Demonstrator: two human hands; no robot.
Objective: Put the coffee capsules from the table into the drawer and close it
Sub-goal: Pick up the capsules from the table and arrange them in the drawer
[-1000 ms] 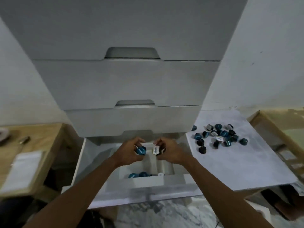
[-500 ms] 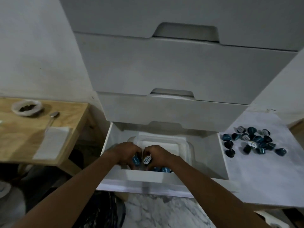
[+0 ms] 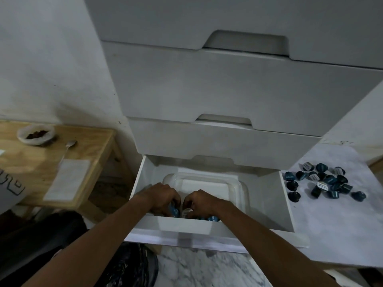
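i have one head view only, looking steeply down and forward, close over the open drawer at lower centre; the cabinet fills the upper frame, floor along the bottom.

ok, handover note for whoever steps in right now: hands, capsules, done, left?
Left hand: low in the open drawer, closed on a blue capsule.
Right hand: beside it, closed on a white-topped capsule.
Both hands are over the clear tub inside the drawer; a few blue capsules already lie there.
Left: release these two, move the pile from the white table on the right, then close the drawer.
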